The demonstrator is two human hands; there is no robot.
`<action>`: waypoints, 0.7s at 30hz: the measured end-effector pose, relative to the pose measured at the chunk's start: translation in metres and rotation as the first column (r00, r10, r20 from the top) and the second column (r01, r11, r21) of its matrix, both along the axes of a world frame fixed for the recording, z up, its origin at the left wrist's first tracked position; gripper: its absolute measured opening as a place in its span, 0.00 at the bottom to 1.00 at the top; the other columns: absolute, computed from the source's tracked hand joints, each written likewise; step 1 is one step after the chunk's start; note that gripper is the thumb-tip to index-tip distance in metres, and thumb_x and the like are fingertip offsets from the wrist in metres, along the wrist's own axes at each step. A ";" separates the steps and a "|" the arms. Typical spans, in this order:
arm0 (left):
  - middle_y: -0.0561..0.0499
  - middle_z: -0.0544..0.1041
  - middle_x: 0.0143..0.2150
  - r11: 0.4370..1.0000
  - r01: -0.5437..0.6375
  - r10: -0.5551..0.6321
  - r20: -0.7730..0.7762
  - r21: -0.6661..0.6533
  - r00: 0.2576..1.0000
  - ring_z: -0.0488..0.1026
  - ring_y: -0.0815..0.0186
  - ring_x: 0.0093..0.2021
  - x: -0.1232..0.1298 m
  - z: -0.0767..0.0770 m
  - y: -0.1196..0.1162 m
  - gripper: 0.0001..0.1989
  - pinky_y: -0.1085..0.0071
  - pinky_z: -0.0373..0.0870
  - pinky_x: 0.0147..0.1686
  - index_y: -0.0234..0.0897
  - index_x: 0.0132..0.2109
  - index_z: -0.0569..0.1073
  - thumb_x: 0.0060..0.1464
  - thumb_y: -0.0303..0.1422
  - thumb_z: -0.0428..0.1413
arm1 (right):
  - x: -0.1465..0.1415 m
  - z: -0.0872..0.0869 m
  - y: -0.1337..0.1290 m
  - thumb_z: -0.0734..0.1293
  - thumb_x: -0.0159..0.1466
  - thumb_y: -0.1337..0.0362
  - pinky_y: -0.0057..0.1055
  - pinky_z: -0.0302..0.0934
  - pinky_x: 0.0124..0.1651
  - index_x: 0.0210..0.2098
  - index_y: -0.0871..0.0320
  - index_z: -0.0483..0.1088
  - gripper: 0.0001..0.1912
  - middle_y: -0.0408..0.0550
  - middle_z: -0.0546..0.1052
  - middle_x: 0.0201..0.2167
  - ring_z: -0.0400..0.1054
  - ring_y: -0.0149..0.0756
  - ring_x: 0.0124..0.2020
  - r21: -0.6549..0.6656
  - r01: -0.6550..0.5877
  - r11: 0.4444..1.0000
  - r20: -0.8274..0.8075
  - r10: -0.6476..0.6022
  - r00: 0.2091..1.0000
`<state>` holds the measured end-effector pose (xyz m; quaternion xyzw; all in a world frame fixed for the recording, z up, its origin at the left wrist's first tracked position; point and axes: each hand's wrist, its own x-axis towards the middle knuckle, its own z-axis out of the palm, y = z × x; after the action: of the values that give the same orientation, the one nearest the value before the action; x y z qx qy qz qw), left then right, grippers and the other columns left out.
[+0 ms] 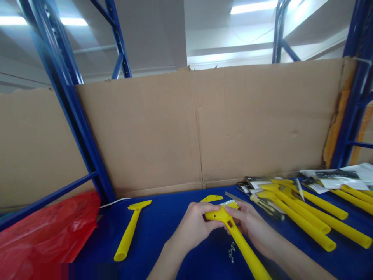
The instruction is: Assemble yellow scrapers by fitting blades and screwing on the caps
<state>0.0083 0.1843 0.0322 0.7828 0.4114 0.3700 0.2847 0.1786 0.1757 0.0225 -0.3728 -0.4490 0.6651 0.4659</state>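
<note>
My left hand (196,221) pinches the left end of the head of a yellow scraper (242,245), whose long handle slants down to the right. My right hand (250,221) grips the right end of that head, its thumb on top and the other fingers partly hidden beneath. A thin metallic strip (229,202) shows along the head's far edge. Just beyond the hands lies a loose yellow plate (211,198). Small metal screws (231,252) rest on the blue table (157,233) below the scraper head.
Another yellow scraper (130,233) lies at the left, near a red plastic bag (55,233). Several yellow scrapers (305,214), a screwdriver (266,207) and packaging (340,179) lie at the right. A cardboard panel (204,128) stands behind, between blue metal posts (84,136).
</note>
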 end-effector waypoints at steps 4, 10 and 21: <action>0.46 0.78 0.37 0.984 0.011 0.024 0.191 -0.179 0.981 0.75 0.64 0.31 0.001 -0.003 0.000 0.24 0.71 0.70 0.29 0.35 0.49 0.73 0.44 0.38 0.62 | 0.000 0.002 0.001 0.72 0.51 0.58 0.28 0.61 0.28 0.34 0.61 0.72 0.15 0.44 0.77 0.22 0.67 0.30 0.21 0.042 0.041 0.998 -0.045 -0.039 0.998; 0.45 0.76 0.31 0.890 0.166 0.052 0.455 -0.426 0.889 0.74 0.66 0.25 0.009 -0.002 -0.002 0.23 0.73 0.70 0.20 0.29 0.42 0.71 0.46 0.45 0.58 | 0.003 0.006 0.002 0.74 0.49 0.56 0.28 0.62 0.29 0.32 0.60 0.72 0.16 0.47 0.78 0.27 0.69 0.31 0.23 0.061 0.150 0.987 -0.109 -0.143 0.984; 0.52 0.74 0.20 0.841 0.124 0.268 0.605 -0.526 0.750 0.68 0.74 0.16 0.019 -0.004 0.001 0.16 0.77 0.70 0.19 0.29 0.32 0.71 0.42 0.39 0.63 | -0.005 -0.005 0.004 0.71 0.53 0.60 0.27 0.64 0.29 0.34 0.61 0.71 0.13 0.48 0.78 0.26 0.71 0.32 0.25 -0.010 0.133 0.991 -0.101 -0.134 0.986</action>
<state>0.0273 0.1851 0.0278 0.4730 0.4020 0.5021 0.6021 0.1740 0.1797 0.0177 -0.3686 -0.3977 0.6512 0.5310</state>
